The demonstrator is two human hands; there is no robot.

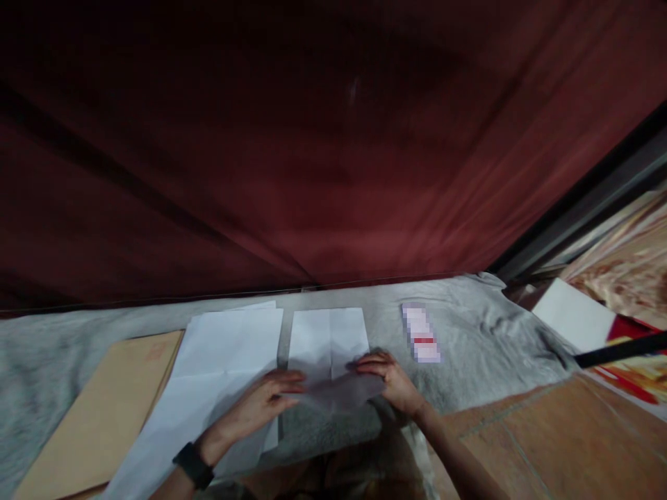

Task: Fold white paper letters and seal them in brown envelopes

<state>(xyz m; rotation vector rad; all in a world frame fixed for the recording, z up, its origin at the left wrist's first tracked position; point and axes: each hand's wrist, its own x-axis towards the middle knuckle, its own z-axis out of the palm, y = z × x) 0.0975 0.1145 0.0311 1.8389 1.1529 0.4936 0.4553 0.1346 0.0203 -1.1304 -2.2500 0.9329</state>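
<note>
Along the far edge of the grey cloth (474, 340), a dark red curtain (323, 173) hangs. Big white sheets (229, 347) overlap left of the cloth's middle; brown envelopes (109, 410) sit further left, running toward the near edge. Creased sheet (313, 333) is mid-cloth: far half flat, near part raised, blurred. Left hand (265, 399) pinches its left side, thumb below, fingers above, barely parted. Right hand (393, 378) has fingers bent over its right side; thumb hidden, can't tell if pinching. Pixelated pinkish strip (421, 333) lies toward the cloth's right end. Black wristband (193, 465) on left wrist.
</note>
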